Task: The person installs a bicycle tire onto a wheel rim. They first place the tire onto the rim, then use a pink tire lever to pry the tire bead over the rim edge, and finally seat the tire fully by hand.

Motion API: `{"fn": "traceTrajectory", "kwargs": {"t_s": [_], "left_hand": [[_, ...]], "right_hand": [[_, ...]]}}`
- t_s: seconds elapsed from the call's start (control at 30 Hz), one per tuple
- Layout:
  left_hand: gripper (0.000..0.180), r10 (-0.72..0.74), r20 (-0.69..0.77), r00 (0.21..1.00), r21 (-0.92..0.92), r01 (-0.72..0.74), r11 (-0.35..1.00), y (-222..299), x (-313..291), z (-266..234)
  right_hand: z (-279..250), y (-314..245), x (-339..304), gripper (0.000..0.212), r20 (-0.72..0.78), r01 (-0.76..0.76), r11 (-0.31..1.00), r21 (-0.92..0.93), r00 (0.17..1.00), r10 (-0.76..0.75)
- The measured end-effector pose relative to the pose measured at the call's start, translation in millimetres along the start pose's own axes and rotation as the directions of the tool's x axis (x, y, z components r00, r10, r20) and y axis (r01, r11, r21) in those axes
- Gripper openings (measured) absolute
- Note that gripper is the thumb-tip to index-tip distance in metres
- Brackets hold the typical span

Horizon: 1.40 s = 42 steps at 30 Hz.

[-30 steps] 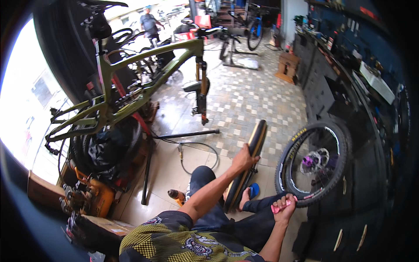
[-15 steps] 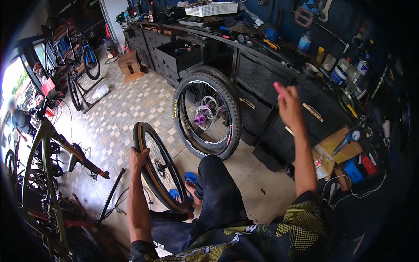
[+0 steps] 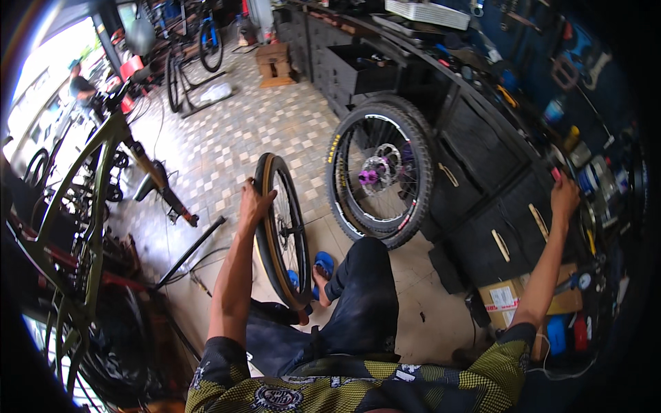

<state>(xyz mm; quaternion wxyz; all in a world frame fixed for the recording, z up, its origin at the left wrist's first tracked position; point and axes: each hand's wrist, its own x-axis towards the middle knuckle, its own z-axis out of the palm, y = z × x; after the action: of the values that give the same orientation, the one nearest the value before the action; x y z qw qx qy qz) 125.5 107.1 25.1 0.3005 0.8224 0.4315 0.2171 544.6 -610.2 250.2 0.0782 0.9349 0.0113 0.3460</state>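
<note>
A: What are the hands holding?

B: The left hand point(image 3: 257, 198) grips the tyre of a bicycle wheel point(image 3: 292, 230), which stands tilted on the floor, its lower end by the feet. The right hand point(image 3: 564, 196) reaches out sideways, closed around a small pink thing point(image 3: 557, 175).

A: What else is near?

B: Two blue sandals point(image 3: 323, 261), one seen through the spokes. A cardboard box point(image 3: 500, 301) sits beside the right forearm; I cannot tell what is in it.

A: And past that?

B: Two thick-tyred wheels point(image 3: 337, 172) stand overlapping, just before the black desk point(image 3: 475, 141). I count three pale handles point(image 3: 449, 175) on its front. One drawer point(image 3: 354, 79) is pulled out, with dark items inside, too small to name. A white basket point(image 3: 427, 14) rests on top, its contents unclear.

A: The floor and room?

B: Plain pale tiles underfoot, small checkered ones point(image 3: 234, 131) beyond. One green bike frame point(image 3: 51, 199) is at left; farther back are a blue-and-black bike point(image 3: 211, 45) and one person point(image 3: 80, 86).
</note>
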Motion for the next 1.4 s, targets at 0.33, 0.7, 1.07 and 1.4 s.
{"fn": "traceTrajectory", "kwargs": {"t_s": [0.33, 0.7, 1.07, 1.4], "left_hand": [[0.084, 0.138, -0.197, 0.971, -0.071, -0.155, 0.985, -21, -5, 0], [0.089, 0.059, -0.049, 0.997, -0.155, -0.066, 0.986, -53, -52, -20], [0.092, -0.075, -0.062, 0.995, -0.32, 0.052, 0.946, -54, -70, 5], [0.074, -0.132, -0.108, 0.985, -0.481, 0.064, 0.874, -40, -81, 6]], "right_hand": [[68, -199, -356, 0.07, 0.279, -0.008, 0.568, 0.823, 0.877, -0.392], [33, -262, -484, 0.104, 0.59, -0.997, 0.075, -0.027, -0.076, -0.803], [-88, -341, -404, 0.111, 0.418, -0.657, 0.075, 0.75, 0.383, -0.824], [-165, -493, -474, 0.131, 0.014, 0.046, 0.04, 0.998, 0.456, -0.89]]}}
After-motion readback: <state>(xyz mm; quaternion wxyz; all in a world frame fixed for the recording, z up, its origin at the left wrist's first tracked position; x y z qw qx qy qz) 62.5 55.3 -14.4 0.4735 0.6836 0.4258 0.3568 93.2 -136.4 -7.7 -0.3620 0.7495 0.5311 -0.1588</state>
